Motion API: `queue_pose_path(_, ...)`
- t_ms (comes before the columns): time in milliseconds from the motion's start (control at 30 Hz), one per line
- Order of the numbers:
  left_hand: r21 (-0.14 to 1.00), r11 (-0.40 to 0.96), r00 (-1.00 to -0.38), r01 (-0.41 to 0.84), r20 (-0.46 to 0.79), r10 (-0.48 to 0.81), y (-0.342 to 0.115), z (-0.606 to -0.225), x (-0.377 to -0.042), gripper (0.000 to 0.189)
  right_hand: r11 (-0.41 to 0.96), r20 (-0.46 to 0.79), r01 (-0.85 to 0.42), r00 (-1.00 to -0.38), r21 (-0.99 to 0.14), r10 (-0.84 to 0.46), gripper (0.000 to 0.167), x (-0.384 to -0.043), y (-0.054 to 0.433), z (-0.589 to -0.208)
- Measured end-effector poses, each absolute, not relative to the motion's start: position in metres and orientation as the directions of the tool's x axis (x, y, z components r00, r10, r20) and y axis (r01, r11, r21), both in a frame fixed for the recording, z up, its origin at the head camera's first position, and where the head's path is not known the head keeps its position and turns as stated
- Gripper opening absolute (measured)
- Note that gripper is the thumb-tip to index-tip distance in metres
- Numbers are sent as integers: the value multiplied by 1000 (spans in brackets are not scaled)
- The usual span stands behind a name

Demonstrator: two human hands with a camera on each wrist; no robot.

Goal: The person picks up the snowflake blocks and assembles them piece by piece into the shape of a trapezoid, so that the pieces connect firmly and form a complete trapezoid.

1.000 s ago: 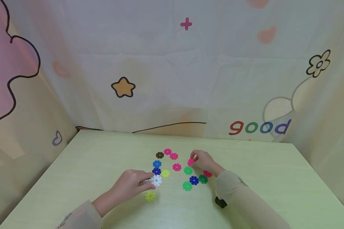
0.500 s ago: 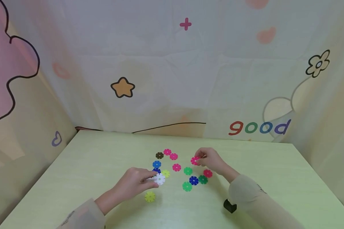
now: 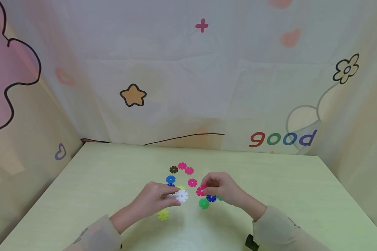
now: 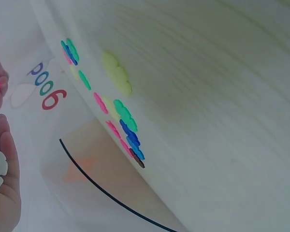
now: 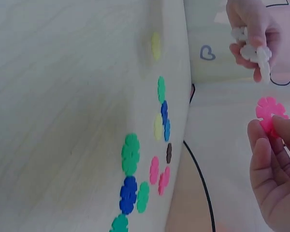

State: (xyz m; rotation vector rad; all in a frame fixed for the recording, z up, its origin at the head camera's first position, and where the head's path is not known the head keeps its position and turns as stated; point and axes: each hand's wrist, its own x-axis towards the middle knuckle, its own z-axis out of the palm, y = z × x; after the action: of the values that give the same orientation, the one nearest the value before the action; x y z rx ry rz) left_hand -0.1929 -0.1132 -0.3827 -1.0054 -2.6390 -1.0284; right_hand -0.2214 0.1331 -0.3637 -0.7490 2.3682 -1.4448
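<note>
The person's left hand [image 3: 155,198] comes in from the lower left, forearm slanting up and wrist slightly bent, so that the fingers point rightward. Thumb and forefinger pinch a cluster of white, round, notched plastic discs [image 3: 182,196], raised above the pale wooden table [image 3: 113,177]. One white disc at the front turns its flat face to the head camera; in the right wrist view the joined pieces run slantwise past the fingers, and the lowest stands nearly edge-on (how many there are is hard to tell, since the fingers cover some).

The right hand [image 3: 223,188] slants in from the lower right, its knuckles uppermost and its fingers curled down and leftward. Between thumb and fingers it grips a bright pink, round, notched plastic disc [image 3: 201,190], also clear of the table. Being round, the disc is about as long one way as another — its flat face shows in the head and right wrist views, while the left wrist view catches it as a thin sliver. Its free edge points left, toward the white cluster — the two near each other but apart.

Below the left hand lies a yellow notched plastic disc [image 3: 163,215], flat on the table; near the right hand, a green notched plastic disc [image 3: 204,203] and a dark blue notched plastic disc [image 3: 211,198] also lie flat.
</note>
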Motion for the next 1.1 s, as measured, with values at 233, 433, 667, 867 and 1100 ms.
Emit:
queue_pose_path(233, 570, 531, -768, 627, 336, 545, -109, -384, -193, 38, 361, 60, -308, -827, -880, -559, 10, -211, 125, -366)
queue_pose_path(433, 575, 531, -769, 622, 322, 552, -108, -385, -194, 39, 365, 99, -349, -826, -863, -556, 8, -204, 120, -367)
queue_pose_path(667, 576, 523, -760, 629, 313, 570, -106, -384, -194, 37, 404, 182, -463, -804, -789, -565, 6, -198, 115, -364)
queue_pose_path(867, 577, 532, -765, 619, 290, 575, -105, -382, -193, 36, 417, 252, -533, -788, -737, -562, 6, -195, 113, -365)
queue_pose_path(1100, 591, 504, -753, 630, 304, 584, -102, -380, -191, 36, 392, 396, -651, -731, -650, -556, 10, -190, 113, -368)
